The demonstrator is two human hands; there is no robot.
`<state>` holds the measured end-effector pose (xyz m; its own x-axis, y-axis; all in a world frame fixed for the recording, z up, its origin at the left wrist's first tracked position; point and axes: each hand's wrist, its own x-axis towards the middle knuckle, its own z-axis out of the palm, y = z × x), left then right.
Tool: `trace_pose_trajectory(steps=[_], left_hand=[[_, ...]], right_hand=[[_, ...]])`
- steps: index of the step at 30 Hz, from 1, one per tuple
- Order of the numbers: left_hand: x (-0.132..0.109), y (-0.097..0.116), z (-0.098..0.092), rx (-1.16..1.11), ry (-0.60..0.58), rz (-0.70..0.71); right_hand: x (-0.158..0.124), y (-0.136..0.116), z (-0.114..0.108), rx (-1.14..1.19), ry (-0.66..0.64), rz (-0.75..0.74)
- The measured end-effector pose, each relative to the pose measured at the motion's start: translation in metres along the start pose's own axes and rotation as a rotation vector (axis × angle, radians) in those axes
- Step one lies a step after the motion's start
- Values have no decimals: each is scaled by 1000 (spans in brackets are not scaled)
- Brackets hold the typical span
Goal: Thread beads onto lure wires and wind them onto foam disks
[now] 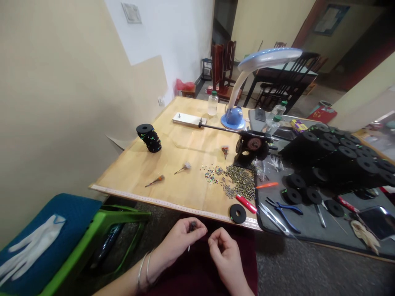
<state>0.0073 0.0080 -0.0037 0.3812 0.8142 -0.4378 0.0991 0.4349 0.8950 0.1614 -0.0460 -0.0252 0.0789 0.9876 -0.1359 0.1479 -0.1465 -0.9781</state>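
My left hand (185, 236) is closed around a small dark bundle (193, 225), with a thin white tip poking out below the fingers; what it is made of is too small to tell. Close beside it, my right hand (225, 250) is pinched, thumb against forefinger, and anything between them is too fine to see. Both hands are over my lap in front of the table edge. Just beyond lie a black foam ring (238, 213), a red-handled tool (246, 204) and a pile of small metal pieces (240, 181) with coloured beads (212, 174).
A black foam spool stack (149, 137) stands at the left. A black clamped device with a rod (251, 146) and a blue lamp (233, 117) stand behind. Tweezers (274, 218), blue pliers (285, 211) and many black spools (339, 156) occupy the grey mat (308, 234).
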Motion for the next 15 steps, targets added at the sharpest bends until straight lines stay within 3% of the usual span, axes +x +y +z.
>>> trace_pose_trajectory(steps=[8, 11, 15], left_hand=[[5, 0, -2, 64, 34, 63], [1, 0, 0, 123, 18, 119], [-4, 3, 4, 256, 79, 207]], right_hand=[[2, 2, -4, -115, -65, -69], [4, 0, -4, -8, -65, -69], [8, -2, 1, 268, -155, 90]])
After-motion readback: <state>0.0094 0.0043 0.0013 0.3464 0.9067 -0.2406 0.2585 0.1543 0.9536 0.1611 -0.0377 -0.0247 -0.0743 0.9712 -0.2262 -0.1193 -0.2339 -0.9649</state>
